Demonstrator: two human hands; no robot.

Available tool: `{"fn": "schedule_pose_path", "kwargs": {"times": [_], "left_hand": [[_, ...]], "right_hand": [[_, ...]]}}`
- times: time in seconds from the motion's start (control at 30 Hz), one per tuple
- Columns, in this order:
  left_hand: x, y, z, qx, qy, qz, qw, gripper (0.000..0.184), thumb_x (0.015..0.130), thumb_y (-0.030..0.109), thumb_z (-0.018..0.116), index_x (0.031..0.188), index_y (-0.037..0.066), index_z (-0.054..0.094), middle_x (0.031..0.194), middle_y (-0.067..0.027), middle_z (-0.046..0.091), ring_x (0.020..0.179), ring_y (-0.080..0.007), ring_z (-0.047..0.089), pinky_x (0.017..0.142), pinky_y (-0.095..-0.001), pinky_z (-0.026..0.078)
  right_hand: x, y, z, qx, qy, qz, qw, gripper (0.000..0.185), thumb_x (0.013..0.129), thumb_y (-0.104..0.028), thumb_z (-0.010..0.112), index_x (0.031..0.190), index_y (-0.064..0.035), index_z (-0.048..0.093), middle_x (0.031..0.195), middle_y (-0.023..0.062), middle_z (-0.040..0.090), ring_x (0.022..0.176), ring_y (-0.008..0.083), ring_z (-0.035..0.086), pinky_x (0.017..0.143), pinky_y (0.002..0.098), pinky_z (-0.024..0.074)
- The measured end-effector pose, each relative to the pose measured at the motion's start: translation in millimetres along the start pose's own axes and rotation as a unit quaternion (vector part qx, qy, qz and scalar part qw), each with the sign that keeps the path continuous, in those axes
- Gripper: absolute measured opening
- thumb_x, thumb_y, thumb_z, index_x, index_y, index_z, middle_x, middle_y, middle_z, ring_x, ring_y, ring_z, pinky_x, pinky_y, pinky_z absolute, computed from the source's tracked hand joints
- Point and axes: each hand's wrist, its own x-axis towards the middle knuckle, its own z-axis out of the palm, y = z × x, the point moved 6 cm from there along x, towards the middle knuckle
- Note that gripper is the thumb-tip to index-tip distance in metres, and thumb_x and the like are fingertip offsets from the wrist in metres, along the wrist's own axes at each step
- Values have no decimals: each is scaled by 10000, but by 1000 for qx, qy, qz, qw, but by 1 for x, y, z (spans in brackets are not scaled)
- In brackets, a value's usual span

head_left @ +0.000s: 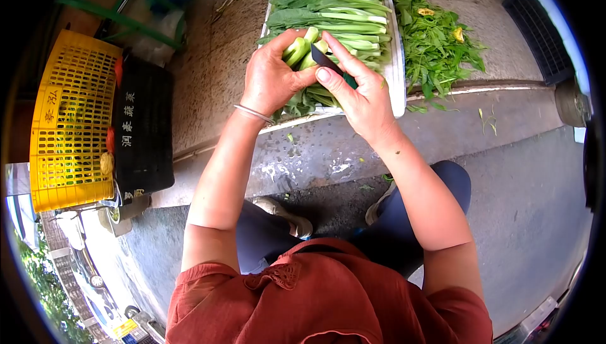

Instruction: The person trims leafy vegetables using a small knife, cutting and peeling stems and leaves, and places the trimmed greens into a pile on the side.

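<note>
My left hand (270, 79) is closed around several thick leafy-green stalks (295, 52), their pale cut ends facing up. In my right hand (363, 94) is a small knife (324, 60) with a dark blade, which lies against the stalk ends; a bit of green, perhaps its handle, shows under the fingers. Both hands nearly touch, the right thumb close to the left one. Just beyond them, long-stemmed greens (353, 19) lie in rows on a white tray (396, 85), stems pointing right. The leaves of the held bunch are mostly hidden below my left hand.
A heap of loose trimmed leaves (435, 41) lies right of the tray. At left stand a yellow basket (72, 123) and a black crate (145, 123). Another black crate (536, 38) is at far right. A concrete step edge (265, 167) runs before my feet.
</note>
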Motion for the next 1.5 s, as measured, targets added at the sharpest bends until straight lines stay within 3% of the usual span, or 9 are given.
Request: {"fn": "schedule_pose_path", "kwargs": {"times": [0.2,0.27,0.33,0.63,0.73,0.93,1.0,1.27,1.5], "left_hand": [[-6,-1,-3,-44,-55,-61,996,434,635,157,744,1019,46,576,824,-38,616,739,-108,569,705,-253,474],[-7,0,-4,-123,-85,-99,984,402,659,119,735,1011,18,568,842,1,594,754,-54,527,702,-219,461],[-8,-4,-5,-87,-109,-94,986,403,660,119,735,1010,16,565,835,6,588,747,-56,525,697,-219,459],[-12,5,10,95,-151,-55,982,394,598,244,683,966,123,613,749,-115,629,688,-260,619,657,-329,491],[-13,3,14,78,-161,-55,982,334,642,120,696,943,31,585,738,-32,586,680,-80,518,647,-255,461],[-14,6,20,79,-188,-58,977,387,635,121,704,991,25,585,780,-43,605,722,-81,543,694,-250,469],[-13,-4,14,76,-149,-63,984,402,615,188,691,991,79,601,777,-78,623,715,-162,589,683,-291,483],[32,-9,50,418,-115,63,899,322,623,213,641,943,178,622,777,-99,647,672,-257,615,775,-412,393],[44,-36,96,361,-91,93,923,289,604,162,672,889,157,624,887,-45,568,892,-231,569,732,-344,485]], "right_hand": [[7,13,-15,15,18,41,999,397,870,-254,555,1228,-92,497,1138,86,582,1026,134,540,886,241,404],[8,15,-22,69,16,79,994,380,885,-209,544,1241,-89,494,754,-80,470,647,14,379,590,159,331],[7,11,-22,63,6,68,996,393,885,-208,545,1254,-91,480,709,-98,405,600,8,315,539,158,287],[1,6,-14,27,-95,17,995,445,843,-231,594,1235,-52,483,1081,83,601,970,89,514,866,243,398],[-1,6,-17,53,-115,62,990,419,847,-222,589,1221,-55,500,1089,82,600,971,92,522,864,239,402],[-4,29,-31,62,-77,103,990,391,853,-233,582,1205,-75,519,1086,74,602,957,106,528,870,240,400],[-6,34,-52,72,36,194,978,354,883,-252,536,1209,-114,525,638,-79,439,487,10,311,416,155,249],[-12,53,-88,207,204,246,925,483,869,-263,554,1299,-119,389,639,-32,445,494,39,357,402,168,268],[-16,66,-78,205,184,293,916,318,865,-285,554,1114,-88,534,636,-20,482,472,31,365,386,176,268]]}}
